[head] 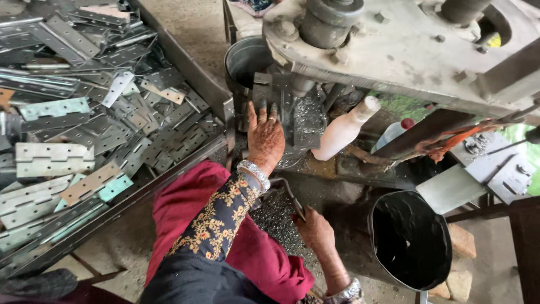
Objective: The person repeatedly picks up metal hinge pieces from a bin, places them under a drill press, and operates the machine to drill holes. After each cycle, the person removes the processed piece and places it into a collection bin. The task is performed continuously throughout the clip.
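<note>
Head view: the left hand [265, 137] lies open, fingers resting on a grey metal hinge plate [271, 95] in the grey steel press machine [394, 50]. The right hand [315, 229] grips a thin metal lever [291, 196] below.

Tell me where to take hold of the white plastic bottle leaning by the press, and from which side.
Grip the white bottle around its wide lower body, coming from the right, the open side. It leans with its narrow cap up against the machine frame, and the left hand and the metal block crowd its left side.
</note>
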